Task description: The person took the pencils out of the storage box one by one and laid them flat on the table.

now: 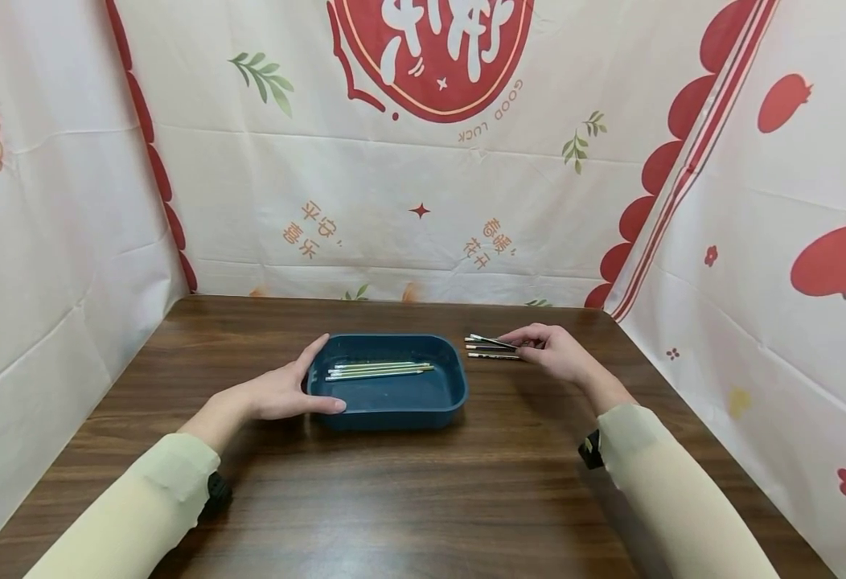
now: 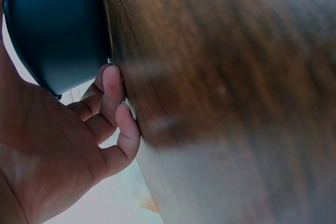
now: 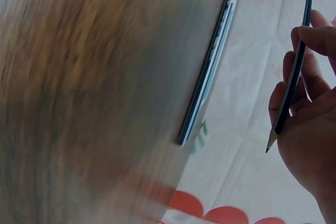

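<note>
A dark blue rectangular plastic box (image 1: 394, 420) stands on the table with several pencils (image 1: 379, 370) lying lengthwise inside. My left hand (image 1: 281, 392) holds the box's left end, thumb over the front rim and another finger at the back left corner. To the right of the box, my right hand (image 1: 549, 352) pinches a dark pencil (image 3: 297, 66) between thumb and fingers. Its sharpened tip points back toward the palm in the right wrist view. Below that hand, more pencils (image 3: 207, 72) lie side by side on the table, their other ends partly hidden by the hand in the head view.
The brown wood-grain table (image 1: 394, 498) reaches to a printed white cloth (image 1: 394, 161) hung at the back and along both sides. Dark wrist straps (image 1: 591, 450) show at both sleeves.
</note>
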